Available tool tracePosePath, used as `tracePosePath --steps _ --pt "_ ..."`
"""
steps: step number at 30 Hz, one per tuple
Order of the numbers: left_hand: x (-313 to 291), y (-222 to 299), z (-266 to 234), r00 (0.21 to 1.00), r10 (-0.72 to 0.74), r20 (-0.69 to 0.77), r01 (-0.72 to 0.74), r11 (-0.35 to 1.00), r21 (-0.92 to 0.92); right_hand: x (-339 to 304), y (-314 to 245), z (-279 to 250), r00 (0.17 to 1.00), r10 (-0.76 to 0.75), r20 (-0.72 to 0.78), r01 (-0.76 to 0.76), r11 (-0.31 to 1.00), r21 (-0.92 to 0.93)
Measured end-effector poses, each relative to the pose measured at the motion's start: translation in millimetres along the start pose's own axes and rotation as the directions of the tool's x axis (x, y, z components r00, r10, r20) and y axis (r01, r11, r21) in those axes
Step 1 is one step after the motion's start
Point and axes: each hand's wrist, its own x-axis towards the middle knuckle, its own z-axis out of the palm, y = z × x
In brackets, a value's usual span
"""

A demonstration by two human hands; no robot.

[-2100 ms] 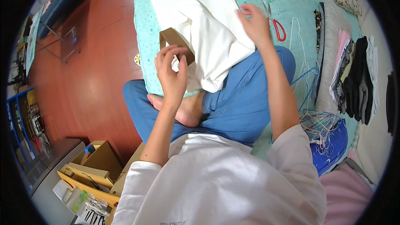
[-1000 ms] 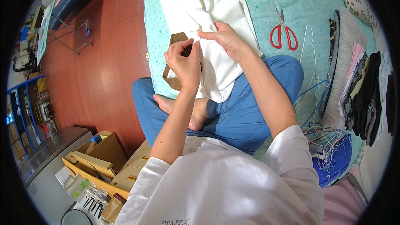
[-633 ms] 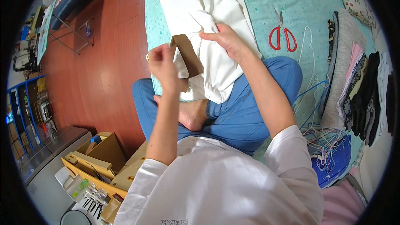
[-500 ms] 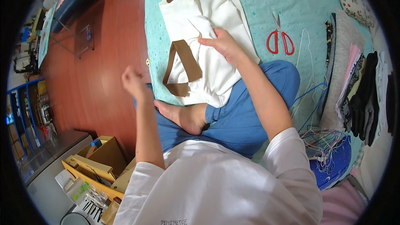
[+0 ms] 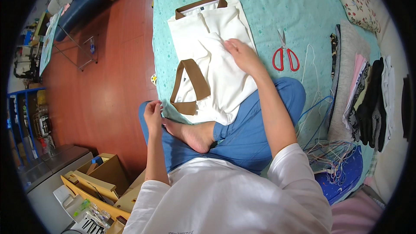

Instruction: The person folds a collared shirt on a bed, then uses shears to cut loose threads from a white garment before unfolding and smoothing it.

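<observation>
Two white shirts with brown collars lie on the bed in front of me. The farther shirt [image 5: 185, 30] is laid flat with its collar at the far end, and the nearer shirt [image 5: 225, 84] lies crumpled over it, its collar [image 5: 199, 78] standing up at the left. Fingers stretched out, my right hand [image 5: 243, 56] rests on the nearer shirt's right side. Over my left knee, beside the bed's edge, my left hand [image 5: 152, 113] is closed with curled fingers; whether something small is inside cannot be seen.
Red-handled scissors [image 5: 285, 56] lie slightly open to the right of the shirts. Wire hangers [image 5: 316, 73] are strewn beyond them, with a tangled pile [image 5: 336, 158] nearer me. Folded clothes [image 5: 368, 99] line the right side. A wooden floor [image 5: 104, 82] borders the bed at left.
My left hand has come down and slightly right, toward my knee. My right hand has flattened from a grip on the cloth. The whole view has shifted, so the shirts appear lower.
</observation>
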Motion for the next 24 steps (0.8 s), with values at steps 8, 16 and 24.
tracePosePath --steps 8,16,24 --pt "52 65 72 0.957 0.237 0.165 -0.258 0.959 0.117 51 32 -26 0.906 -0.037 -0.421 -0.170 0.880 -0.444" --pt "111 125 137 0.988 0.093 0.122 -0.106 0.989 0.104 80 35 -35 0.915 0.096 -0.392 -0.195 0.955 -0.222" --pt "128 154 141 0.936 0.350 0.033 -0.352 0.934 0.064 89 11 -45 0.775 -0.198 -0.600 0.114 0.978 -0.176"
